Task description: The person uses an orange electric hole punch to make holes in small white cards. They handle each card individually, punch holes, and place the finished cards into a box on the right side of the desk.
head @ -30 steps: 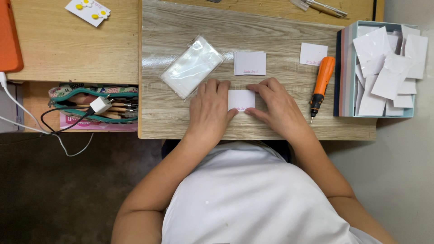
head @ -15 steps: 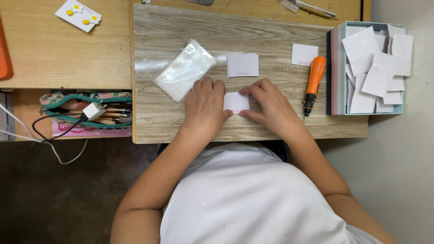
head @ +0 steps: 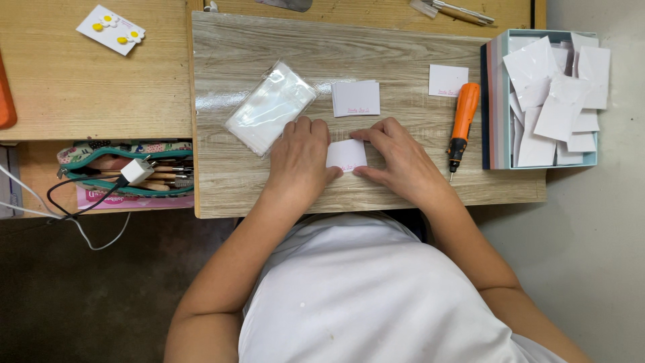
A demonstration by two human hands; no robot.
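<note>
A clear plastic packet [head: 270, 107] lies on the counter [head: 403, 60] left of a small stack of white cards [head: 355, 98], a single white card [head: 448, 80] sits further right, and a pale blue box [head: 494, 107] holds loose white cards [head: 554, 101].

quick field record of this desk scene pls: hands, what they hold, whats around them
left hand: flat on the wooden board, fingertips on the small white card
right hand: pinching the same card's right edge
left of hands: clear plastic bags
above card: stack of white cards
right of hands: single white card, orange tool
far right: box of loose white cards
far left: open pencil case, earring card
</note>
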